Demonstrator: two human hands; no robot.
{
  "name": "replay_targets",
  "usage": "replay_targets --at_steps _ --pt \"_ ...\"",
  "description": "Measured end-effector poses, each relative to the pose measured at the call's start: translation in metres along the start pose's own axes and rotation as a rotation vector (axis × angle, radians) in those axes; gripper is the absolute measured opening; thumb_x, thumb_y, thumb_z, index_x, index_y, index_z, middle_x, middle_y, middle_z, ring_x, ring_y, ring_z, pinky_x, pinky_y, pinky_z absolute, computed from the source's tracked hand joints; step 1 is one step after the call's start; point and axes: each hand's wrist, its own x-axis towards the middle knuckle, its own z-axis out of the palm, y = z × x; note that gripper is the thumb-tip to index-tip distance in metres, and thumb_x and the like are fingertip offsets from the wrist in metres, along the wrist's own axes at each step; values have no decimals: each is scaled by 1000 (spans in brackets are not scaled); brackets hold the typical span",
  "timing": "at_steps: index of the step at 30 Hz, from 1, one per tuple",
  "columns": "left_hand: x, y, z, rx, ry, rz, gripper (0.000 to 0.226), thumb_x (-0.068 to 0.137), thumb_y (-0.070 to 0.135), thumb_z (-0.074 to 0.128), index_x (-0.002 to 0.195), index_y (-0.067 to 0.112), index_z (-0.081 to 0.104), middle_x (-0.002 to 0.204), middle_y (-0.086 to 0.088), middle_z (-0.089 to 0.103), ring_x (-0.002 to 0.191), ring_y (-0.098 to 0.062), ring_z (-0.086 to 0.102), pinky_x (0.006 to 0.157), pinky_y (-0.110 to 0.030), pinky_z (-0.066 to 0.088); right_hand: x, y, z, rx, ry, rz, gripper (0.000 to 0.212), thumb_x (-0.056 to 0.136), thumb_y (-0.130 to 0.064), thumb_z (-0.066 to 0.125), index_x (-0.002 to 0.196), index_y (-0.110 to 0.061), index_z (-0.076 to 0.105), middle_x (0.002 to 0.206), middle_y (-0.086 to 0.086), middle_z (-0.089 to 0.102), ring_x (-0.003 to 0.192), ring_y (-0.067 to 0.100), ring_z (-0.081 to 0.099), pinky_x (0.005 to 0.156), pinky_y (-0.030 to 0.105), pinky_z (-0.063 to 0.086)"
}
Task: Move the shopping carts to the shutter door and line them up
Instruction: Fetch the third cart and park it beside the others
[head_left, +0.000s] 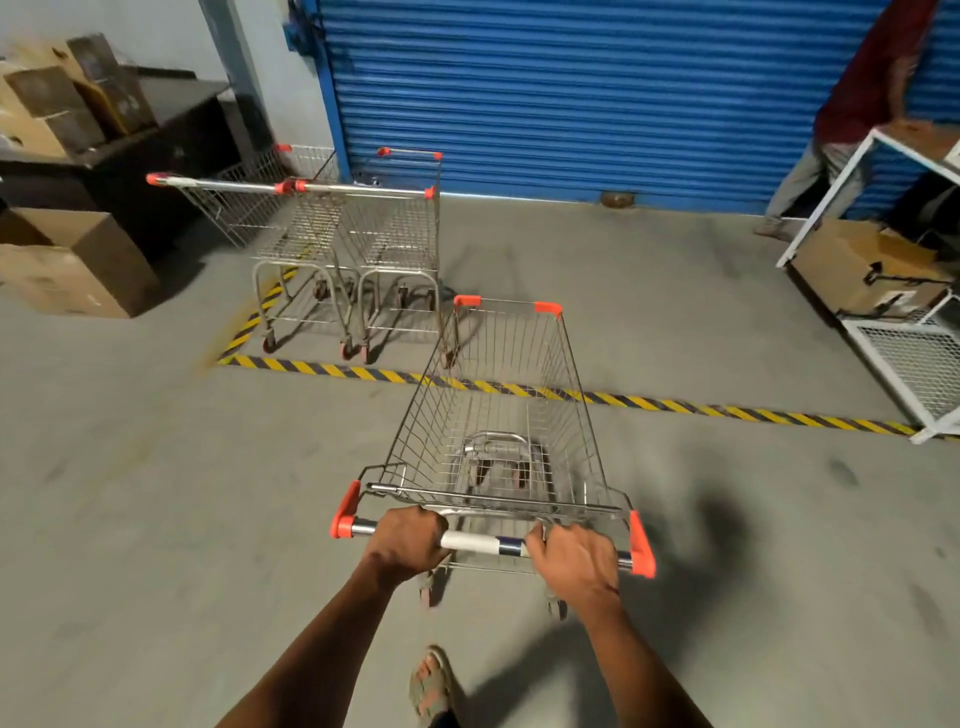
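So there's 3 shopping carts total here. 2 parked carts (358, 234) sit side by side by the blue shutter door (571, 93), inside the yellow-black floor tape (649, 402). The 3rd cart (498, 415) is out on the grey floor, its front end over the tape line, just right of the parked pair. Both hands are clamped round its handle bar (483, 543): left hand (408, 540) near the left orange end cap, right hand (574, 558) near the right one, arms stretched out straight. 1 sandalled foot (431, 683) shows below. 1 other person (841, 119) stands far right by a white rack (852, 171). Cardboard boxes (67, 265) sit left.
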Motion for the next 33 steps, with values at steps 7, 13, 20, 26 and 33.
replay_targets --at_steps 7,13,20,26,33 --pt "105 -46 -19 13 -33 31 46 87 63 48 98 23 68 86 1 72 79 -22 70 67 -32 51 113 3 -19 -42 -35 160 50 99 -51 40 74 -18 68 73 2 73 67 23 70 63 31 48" --pt "186 -85 -33 36 -90 74 37 92 56 53 103 23 67 92 1 71 83 -22 69 72 -33 51 203 7 -36 -61 -28 168 56 101 -54 33 85 -16 72 83 4 74 75 25 71 68 33 49" --pt "300 -136 -52 54 -100 96 39 92 56 52 98 20 67 90 -2 72 83 -26 70 72 -35 52 315 16 -46 -15 -44 179 64 104 -55 22 85 -19 72 76 1 68 62 16 57 62 31 44" --pt "414 -165 -67 6 -105 41 37 91 55 54 101 22 66 93 -1 72 85 -24 70 74 -35 52 437 45 -61 -24 -37 160 63 104 -54 23 84 -19 71 73 -1 64 64 18 59 63 31 45" --pt "549 -193 -91 -3 -120 3 37 93 54 53 104 21 67 96 -4 72 88 -27 70 75 -36 52 585 87 -79 -32 -45 138 64 102 -56 24 84 -17 72 82 4 74 75 23 70 70 32 53"
